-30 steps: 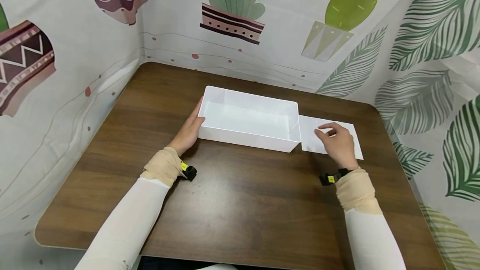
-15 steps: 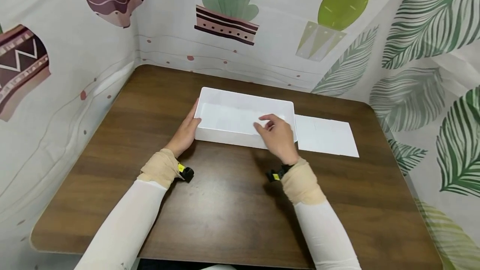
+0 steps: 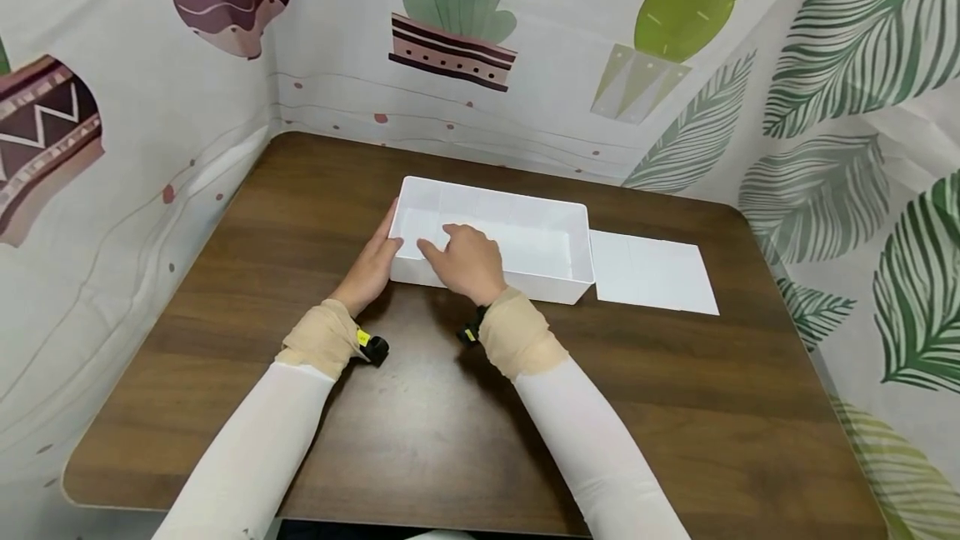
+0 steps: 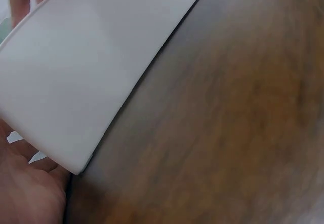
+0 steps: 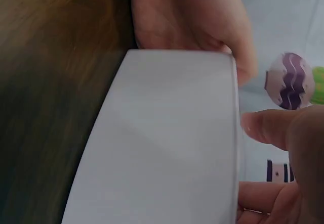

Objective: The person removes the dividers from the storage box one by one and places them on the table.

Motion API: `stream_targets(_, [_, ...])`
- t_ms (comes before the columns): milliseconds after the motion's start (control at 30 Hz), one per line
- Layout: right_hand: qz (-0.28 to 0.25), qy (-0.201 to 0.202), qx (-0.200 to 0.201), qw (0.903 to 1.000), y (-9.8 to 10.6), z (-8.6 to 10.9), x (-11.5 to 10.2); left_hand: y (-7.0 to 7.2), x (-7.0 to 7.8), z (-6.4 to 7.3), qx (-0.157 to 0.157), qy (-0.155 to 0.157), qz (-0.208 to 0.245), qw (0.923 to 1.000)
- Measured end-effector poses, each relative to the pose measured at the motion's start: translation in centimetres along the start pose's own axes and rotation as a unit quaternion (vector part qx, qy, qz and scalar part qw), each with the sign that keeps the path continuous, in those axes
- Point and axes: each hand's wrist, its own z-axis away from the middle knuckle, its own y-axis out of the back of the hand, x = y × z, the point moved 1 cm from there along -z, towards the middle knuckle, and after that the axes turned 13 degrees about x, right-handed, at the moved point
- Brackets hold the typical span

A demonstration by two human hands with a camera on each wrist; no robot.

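A long white plastic bin (image 3: 517,280) stands on the wooden table, its inside partly hidden by my right hand. At its left end my left hand (image 3: 369,269) holds the end wall, the thumb bent over the rim; in the right wrist view this left hand (image 5: 190,16) lies along the short side. Over the left part of the bin is my right hand (image 3: 468,261), thumb and index finger apart, with nothing visible between them. The right wrist view has the right thumb (image 5: 268,125) by the long rim and the other fingers partly behind the wall.
A flat white sheet (image 3: 652,273) lies on the table (image 3: 420,423) just right of the bin. Behind and beside the table hangs a white cloth (image 3: 330,48) printed with cacti and leaves.
My right hand has travelled left, from above the white sheet to the left part of the bin, and its thumb and index finger have spread. My left hand stays at the bin's end.
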Motion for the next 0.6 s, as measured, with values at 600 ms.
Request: stream_targets(600, [-0.037, -0.012, 0.063, 0.9973, -1.4, -1.0, -1.3, -0.1, 0.2, 0.2, 0.004, -0.005, -0.004, 1.0])
